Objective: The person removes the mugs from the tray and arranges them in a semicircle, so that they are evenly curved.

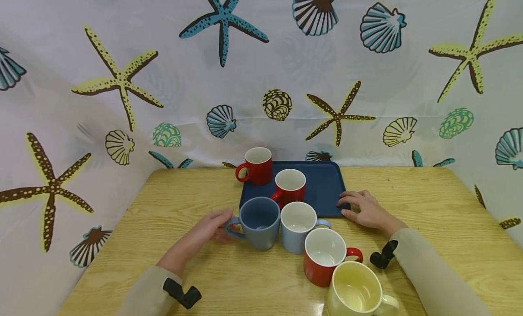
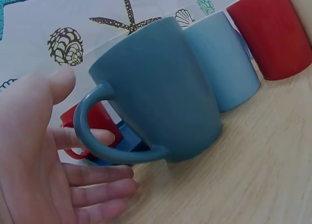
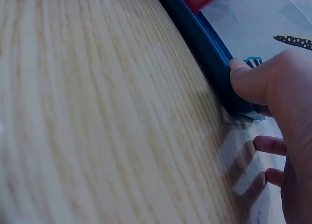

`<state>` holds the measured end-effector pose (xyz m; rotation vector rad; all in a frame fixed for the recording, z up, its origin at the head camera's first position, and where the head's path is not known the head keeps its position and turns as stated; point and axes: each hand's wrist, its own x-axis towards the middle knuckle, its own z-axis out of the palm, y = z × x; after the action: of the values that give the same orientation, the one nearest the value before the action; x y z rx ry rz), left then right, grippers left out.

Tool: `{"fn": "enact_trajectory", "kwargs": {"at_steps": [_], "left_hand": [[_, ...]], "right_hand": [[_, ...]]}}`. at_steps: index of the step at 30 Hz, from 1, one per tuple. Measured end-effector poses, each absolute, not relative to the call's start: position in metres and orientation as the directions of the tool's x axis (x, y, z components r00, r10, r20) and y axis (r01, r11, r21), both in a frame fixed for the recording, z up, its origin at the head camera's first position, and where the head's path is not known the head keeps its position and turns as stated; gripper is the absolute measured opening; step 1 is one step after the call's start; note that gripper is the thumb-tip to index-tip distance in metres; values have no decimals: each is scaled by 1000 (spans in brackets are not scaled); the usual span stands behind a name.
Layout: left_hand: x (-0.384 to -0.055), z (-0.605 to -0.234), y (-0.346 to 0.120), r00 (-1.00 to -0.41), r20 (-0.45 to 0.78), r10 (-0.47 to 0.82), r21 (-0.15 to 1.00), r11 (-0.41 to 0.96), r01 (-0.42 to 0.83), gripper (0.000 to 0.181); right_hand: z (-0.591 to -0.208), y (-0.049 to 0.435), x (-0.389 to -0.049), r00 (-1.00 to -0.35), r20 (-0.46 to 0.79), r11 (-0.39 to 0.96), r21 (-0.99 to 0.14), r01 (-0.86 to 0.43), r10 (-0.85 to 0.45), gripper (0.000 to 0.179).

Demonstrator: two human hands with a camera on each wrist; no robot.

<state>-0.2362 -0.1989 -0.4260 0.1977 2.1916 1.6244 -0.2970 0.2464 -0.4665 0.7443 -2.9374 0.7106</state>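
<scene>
My left hand (image 1: 213, 225) reaches to the handle of a dusty-blue mug (image 1: 261, 236) standing upright in front of the tray. In the left wrist view its fingers are fairly straight, with the index finger (image 2: 100, 136) showing through the handle loop (image 2: 85, 121) and the thumb raised apart from it. At the near right corner of a dark blue tray (image 1: 324, 191), my right hand (image 1: 365, 210) pinches the rim, thumb (image 3: 246, 83) on its near side. Two red mugs with white insides, a rear one (image 1: 260, 174) and a nearer one (image 1: 292, 197), stand at the tray's left.
Right of the dusty-blue mug, a light blue mug (image 1: 293, 241), a red mug (image 1: 316, 271) and a pale yellow mug (image 1: 341, 302) run in a slanting row toward me. A cloth printed with shells and starfish (image 1: 253, 80) hangs behind the wooden table (image 1: 433, 216).
</scene>
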Motion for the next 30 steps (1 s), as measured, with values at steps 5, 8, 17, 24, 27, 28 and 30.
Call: {"fn": "enact_trajectory", "kwargs": {"at_steps": [5,8,17,24,27,28,30], "left_hand": [[-242,-417,-188,-932,-236,276,925,358,-128,64],[-247,-411,-182,-944,-228,237,916,382,-125,65],[-260,-399,-170,-950,-234,206,883,453,-120,70],[-275,-397,-156,-926,-312,213,869,458,-188,75],[-280,-397,-151,-906,-344,246,876,433,-215,74],[-281,-396,-150,-901,-351,257,876,430,-219,71],[-284,-397,-148,-887,-363,286,884,407,-231,69]], "right_hand": [[-464,246,-297,-884,120,781,-427,-457,-452,28],[-463,247,-297,-885,117,779,-431,-454,-451,28],[-465,246,-298,-882,135,772,-437,-461,-450,28],[-470,247,-300,-872,166,759,-436,-484,-461,27],[-469,247,-299,-872,163,763,-427,-485,-462,27],[-469,247,-298,-873,159,765,-426,-482,-461,27],[-468,247,-297,-875,151,767,-431,-476,-459,27]]}}
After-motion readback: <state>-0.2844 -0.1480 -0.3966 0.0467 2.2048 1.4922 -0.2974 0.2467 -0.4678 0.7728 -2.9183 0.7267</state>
